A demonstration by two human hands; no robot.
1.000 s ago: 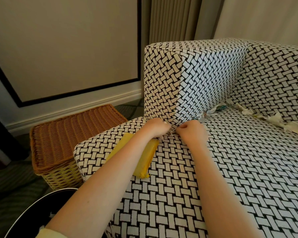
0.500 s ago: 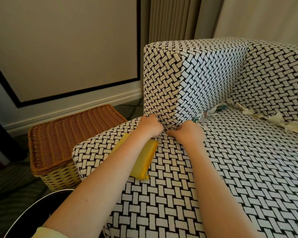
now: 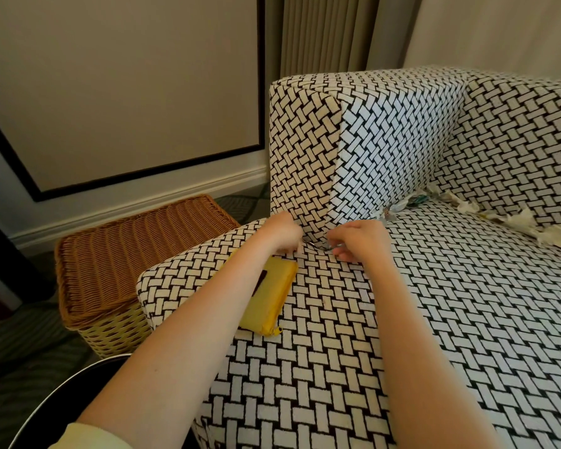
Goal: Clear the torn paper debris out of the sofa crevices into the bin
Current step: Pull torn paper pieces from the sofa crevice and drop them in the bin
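Note:
The sofa (image 3: 434, 319) has a black-and-white woven pattern. Both my hands are at the front end of the crevice under the armrest (image 3: 386, 150). My left hand (image 3: 282, 236) and my right hand (image 3: 358, 239) have curled fingers and pinch a thin grey paper scrap (image 3: 321, 246) between them. More torn paper (image 3: 399, 210) is stuck further along the armrest crevice. Pale shreds (image 3: 525, 226) lie along the backrest crevice. The dark round rim of the bin (image 3: 62, 393) shows at the lower left, beside the sofa.
A flat yellow packet (image 3: 269, 296) lies on the seat under my left forearm. A wicker basket (image 3: 136, 254) with a closed lid stands on the floor left of the sofa, against the wall. Curtains hang behind the armrest.
Both hands were pressed against the armrest base half a second ago. They have since drawn slightly back and apart, with the thin scrap now showing between the fingertips.

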